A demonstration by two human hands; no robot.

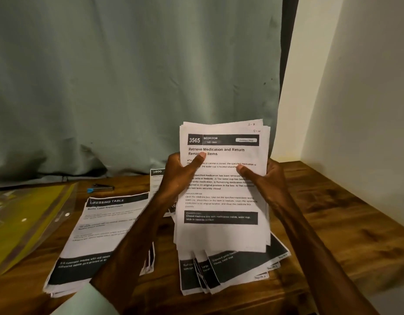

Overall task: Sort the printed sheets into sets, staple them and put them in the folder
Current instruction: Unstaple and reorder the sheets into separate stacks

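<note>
While both hands hold it up off the desk (332, 212), the stack of printed sheets (221, 201) fills the middle of the head view. Its top page is headed "3565 BEDROOM" and titled "Retrieve Medication and Return Remaining Items". The left hand (180, 176) grips the stack's left edge, thumb pressed flat across the front of the page and fingers curled behind. The right hand (264, 178) does the same on the right edge, thumb lying over the text. The page edges are slightly staggered at the top, with handwritten marks in the upper right corner.

Down on the desk, directly under the held stack, lies a fanned pile (230, 267) of more sheets, their dark bottom bands spread out toward the near edge. To its left sits a second pile (101, 228), face up, headed "DRESSING TABLE", and the left forearm crosses over its right side. A single sheet (157, 178) marked "3800" peeks out behind the left hand, toward the far edge.

Along the left edge of the desk lies the folder (19, 223), yellow under a clear cover. Near the far edge, just beyond the second pile, rests a small dark tool (101, 188) with a blue tip, possibly the stapler, though it is too blurred to be sure. A grey-green curtain (128, 87) hangs behind the desk.
</note>
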